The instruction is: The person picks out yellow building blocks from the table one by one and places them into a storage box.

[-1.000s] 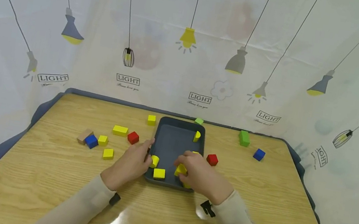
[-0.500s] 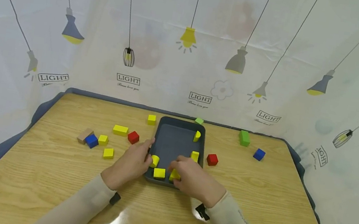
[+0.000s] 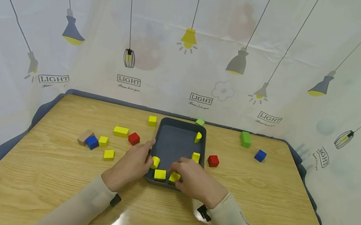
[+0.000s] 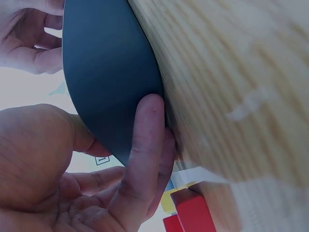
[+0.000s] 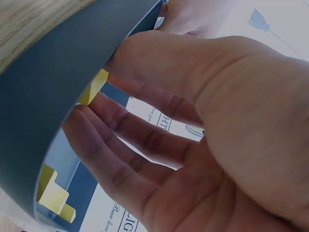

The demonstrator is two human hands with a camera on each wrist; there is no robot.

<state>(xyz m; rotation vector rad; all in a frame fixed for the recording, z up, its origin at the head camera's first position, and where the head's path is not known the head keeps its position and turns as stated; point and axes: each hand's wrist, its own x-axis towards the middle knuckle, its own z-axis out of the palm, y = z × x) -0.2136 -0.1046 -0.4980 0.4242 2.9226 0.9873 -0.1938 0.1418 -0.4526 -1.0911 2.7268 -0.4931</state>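
My left hand [image 3: 131,165] grips the left wall of the dark grey tray [image 3: 176,137]. In the left wrist view its fingers [image 4: 147,130] lie along the outside of the wall and the thumb goes over the rim. Inside the tray's front right part, my right hand [image 3: 199,182] pinches a yellow block [image 3: 174,178] between thumb and fingers, low over the tray floor; the fingers partly cover it. Just left of that block lies a yellow rectangular block [image 3: 160,174]. A rounded yellow block [image 3: 155,162] is by my left thumb. Along the right wall stand another yellow block [image 3: 196,157] and a yellow half-round block [image 3: 198,137].
Left of the tray lie a red cube [image 3: 133,138], a blue cube [image 3: 92,142], a wooden block [image 3: 85,136] and several yellow blocks. To its right are a red cube [image 3: 213,160], a green block [image 3: 245,139] and a blue cube [image 3: 260,155]. Behind the rim sits a light green block [image 3: 200,122].
My right hand has moved left and slightly nearer with the yellow block, bringing it beside the rectangular one and uncovering the block at the right wall. My left hand has stayed put.
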